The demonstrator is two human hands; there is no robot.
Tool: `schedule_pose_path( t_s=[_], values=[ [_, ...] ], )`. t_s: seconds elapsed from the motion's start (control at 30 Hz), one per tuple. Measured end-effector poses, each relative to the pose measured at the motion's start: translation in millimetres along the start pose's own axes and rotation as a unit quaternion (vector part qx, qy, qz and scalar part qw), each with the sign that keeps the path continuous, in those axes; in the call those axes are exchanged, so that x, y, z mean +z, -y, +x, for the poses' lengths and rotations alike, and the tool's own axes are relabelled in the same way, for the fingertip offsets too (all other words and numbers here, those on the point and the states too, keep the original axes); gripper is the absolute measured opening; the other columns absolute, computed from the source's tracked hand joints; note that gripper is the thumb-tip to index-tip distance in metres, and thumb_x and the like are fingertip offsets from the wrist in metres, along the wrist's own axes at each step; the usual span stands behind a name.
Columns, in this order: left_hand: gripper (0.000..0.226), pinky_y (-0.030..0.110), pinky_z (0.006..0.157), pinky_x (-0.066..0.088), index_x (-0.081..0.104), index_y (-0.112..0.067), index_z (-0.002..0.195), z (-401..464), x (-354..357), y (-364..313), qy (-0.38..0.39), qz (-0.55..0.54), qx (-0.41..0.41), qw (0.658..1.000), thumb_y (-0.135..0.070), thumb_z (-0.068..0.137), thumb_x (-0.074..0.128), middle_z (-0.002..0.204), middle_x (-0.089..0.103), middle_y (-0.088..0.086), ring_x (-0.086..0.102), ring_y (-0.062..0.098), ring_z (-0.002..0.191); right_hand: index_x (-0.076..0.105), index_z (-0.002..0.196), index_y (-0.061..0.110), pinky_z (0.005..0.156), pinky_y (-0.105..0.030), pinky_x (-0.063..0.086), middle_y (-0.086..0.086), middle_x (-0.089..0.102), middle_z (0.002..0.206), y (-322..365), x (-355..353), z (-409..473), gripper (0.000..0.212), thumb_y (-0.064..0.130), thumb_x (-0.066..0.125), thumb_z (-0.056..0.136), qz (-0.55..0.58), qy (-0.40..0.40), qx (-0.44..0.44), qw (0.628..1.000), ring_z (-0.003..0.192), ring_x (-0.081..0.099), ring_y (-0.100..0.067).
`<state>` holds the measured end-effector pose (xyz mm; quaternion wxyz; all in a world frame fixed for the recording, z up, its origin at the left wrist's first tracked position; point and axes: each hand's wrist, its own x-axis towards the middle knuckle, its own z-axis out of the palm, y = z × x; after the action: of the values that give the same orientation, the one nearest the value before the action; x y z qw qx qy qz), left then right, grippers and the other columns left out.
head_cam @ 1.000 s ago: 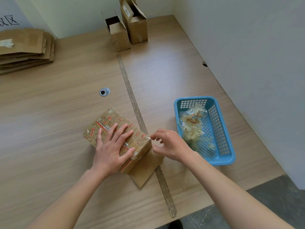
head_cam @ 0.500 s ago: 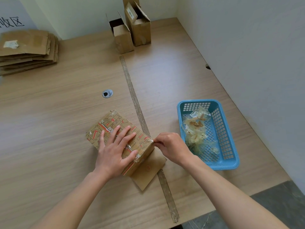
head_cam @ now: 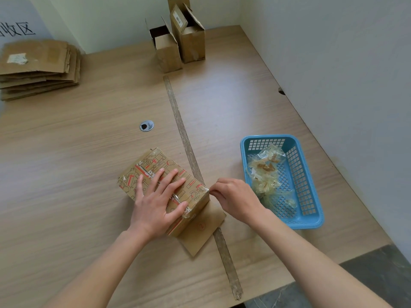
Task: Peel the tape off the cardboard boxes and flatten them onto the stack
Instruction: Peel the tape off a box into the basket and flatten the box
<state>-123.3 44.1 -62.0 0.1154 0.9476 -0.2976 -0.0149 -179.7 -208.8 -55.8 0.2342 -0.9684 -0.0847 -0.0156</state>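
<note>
1. Head view: a printed cardboard box (head_cam: 155, 174) lies on the wooden table (head_cam: 89, 152), near the front edge and just left of the worn strip (head_cam: 184, 138) that runs down the tabletop. Its long axis runs diagonally, from the far left down toward the near right, and its broad printed face is up.
2. Clear tape (head_cam: 178, 197) crosses the box's top face and wraps over the near-right end. One plain flap (head_cam: 201, 230) lies folded out flat on the table at that end, pointing toward the person.
3. The left hand (head_cam: 155, 203) lies palm-down on top of the box, fingers straight and spread, pointing away to the upper right; it presses the box and grips nothing.
4. The right hand (head_cam: 235, 201) comes in from the right, with its fingers curled and their tips pinched together at the box's right top corner, where the tape's edge is. Whether tape is really between the fingertips cannot be told.
5. A blue basket (head_cam: 311, 196) stands just right of that hand, holding crumpled tape scraps (head_cam: 266, 172).
6. At the far left lies the stack of flattened boxes (head_cam: 37, 67).
7. Two open boxes (head_cam: 178, 41) stand upright at the far edge, touching each other.
</note>
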Motion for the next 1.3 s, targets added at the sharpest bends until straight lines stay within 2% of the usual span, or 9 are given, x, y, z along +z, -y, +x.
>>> schedule_pose_path(
  t_s=[0.2,0.43,0.67,0.77,0.87,1.0,1.1,1.23,1.3],
  values=[
    [0.061,0.064,0.122,0.002,0.036,-0.047,0.15,-1,1,0,0.003,0.002,0.0,1.0,-0.071,0.094,0.032,0.165,0.022,-0.021,0.009,0.013,0.156,0.072,0.12,0.018,0.083,-0.037,0.056,0.006,0.07,0.111,4,8,-14,0.034,0.037,0.062,0.094,0.037,-0.022,0.043,0.998,0.102,0.066,-0.016],
    [0.061,0.064,0.122,0.002,0.036,-0.047,0.15,0,2,1,-0.002,0.002,0.0,1.0,-0.071,0.094,0.032,0.165,0.021,-0.022,0.008,0.012,0.156,0.076,0.092,0.018,0.065,-0.04,0.055,0.005,0.071,0.087,18,14,-12,0.015,0.029,0.067,0.092,0.055,-0.083,0.095,0.991,0.08,0.068,-0.018],
    [0.061,0.064,0.122,0.003,0.038,-0.046,0.149,0,2,0,-0.01,0.002,0.003,1.0,-0.07,0.093,0.034,0.165,0.024,-0.02,0.012,0.014,0.156,0.064,0.074,0.018,0.053,-0.036,0.048,0.005,0.066,0.073,27,22,-5,0.014,0.025,0.067,0.085,0.038,-0.119,0.151,0.981,0.064,0.061,-0.021],
    [0.06,0.065,0.121,0.004,0.039,-0.046,0.148,1,3,1,-0.013,0.001,0.003,1.0,-0.069,0.093,0.036,0.164,0.024,-0.021,0.012,0.014,0.156,0.063,0.075,0.015,0.049,-0.035,0.043,0.003,0.065,0.074,23,21,-4,0.013,0.022,0.066,0.085,0.019,-0.105,0.128,0.986,0.065,0.059,-0.023],
    [0.06,0.064,0.121,0.004,0.039,-0.046,0.148,0,3,1,-0.013,0.002,0.005,1.0,-0.069,0.093,0.036,0.164,0.023,-0.022,0.012,0.013,0.156,0.063,0.078,0.013,0.046,-0.029,0.031,0.002,0.062,0.076,14,14,-3,0.012,0.021,0.065,0.086,-0.039,-0.069,0.056,0.995,0.068,0.06,-0.025],
    [0.06,0.065,0.121,0.004,0.04,-0.045,0.148,0,3,1,-0.011,0.001,0.005,1.0,-0.069,0.093,0.036,0.164,0.023,-0.021,0.012,0.014,0.156,0.069,0.094,0.018,0.057,-0.038,0.051,0.007,0.066,0.093,-1,0,0,0.013,0.027,0.059,0.094,-0.023,-0.015,0.001,1.0,0.084,0.063,-0.019],
    [0.061,0.064,0.122,0.004,0.041,-0.045,0.148,0,2,1,-0.011,0.003,0.004,1.0,-0.069,0.093,0.035,0.164,0.024,-0.02,0.012,0.014,0.156,0.071,0.108,0.023,0.067,-0.037,0.055,0.012,0.067,0.106,-6,0,-7,0.019,0.03,0.059,0.095,0.015,-0.015,-0.004,1.0,0.094,0.065,-0.014],
    [0.061,0.064,0.122,0.004,0.041,-0.045,0.149,0,2,0,-0.01,0.003,0.002,1.0,-0.069,0.093,0.035,0.164,0.024,-0.02,0.011,0.013,0.156,0.066,0.114,0.028,0.064,-0.035,0.056,0.016,0.064,0.112,-3,6,-14,0.027,0.044,0.059,0.094,0.016,-0.028,0.007,0.999,0.092,0.065,-0.01],
    [0.061,0.064,0.122,0.003,0.041,-0.045,0.149,1,2,0,-0.01,0.001,0.003,1.0,-0.069,0.093,0.035,0.164,0.024,-0.02,0.011,0.013,0.156,0.067,0.112,0.026,0.06,-0.037,0.056,0.015,0.065,0.11,-1,8,-11,0.024,0.043,0.061,0.095,0.01,-0.04,0.005,0.999,0.09,0.066,-0.013]
  ],
)
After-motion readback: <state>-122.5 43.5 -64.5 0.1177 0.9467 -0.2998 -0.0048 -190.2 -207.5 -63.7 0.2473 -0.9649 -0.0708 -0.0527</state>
